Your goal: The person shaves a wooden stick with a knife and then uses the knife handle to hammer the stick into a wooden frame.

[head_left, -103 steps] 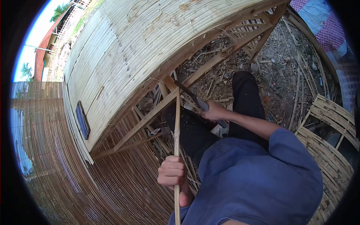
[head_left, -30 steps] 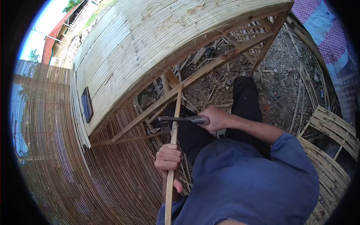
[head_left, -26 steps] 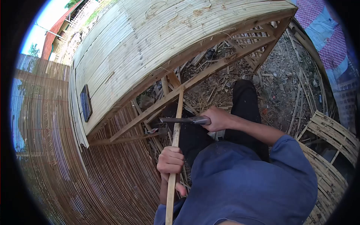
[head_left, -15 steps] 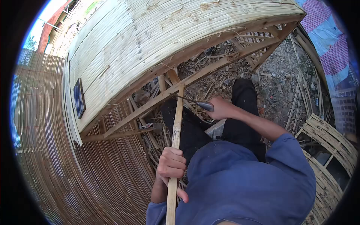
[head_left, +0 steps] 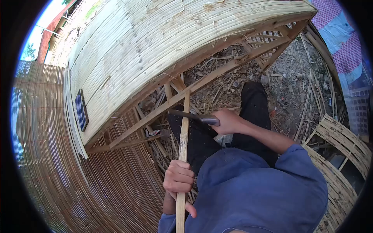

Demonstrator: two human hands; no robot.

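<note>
My left hand (head_left: 178, 176) is wrapped round a long, flat bamboo strip (head_left: 183, 136), which runs from below the picture up to the wooden rail of the bench. The strip's far end rests at the rail (head_left: 217, 72). In my right hand (head_left: 230, 121) is a knife (head_left: 210, 120), gripped by its grey handle. Its dark blade lies across the strip just short of the rail, the tip pointing left past the strip's edge. My dark-trousered legs are spread beneath the work.
A slatted bamboo bench top (head_left: 155, 50) fills the upper area, with a phone-like dark panel (head_left: 81, 110) on it. At left hangs a reed screen (head_left: 42, 136). Bamboo scraps (head_left: 217, 89) litter the ground. A curved slatted piece (head_left: 342, 143) lies at right, below a patterned cloth (head_left: 342, 42).
The knife has turned so its blade shows broader, and it has come slightly nearer to me along the strip. My left hand still grips the strip, shifted slightly down.
</note>
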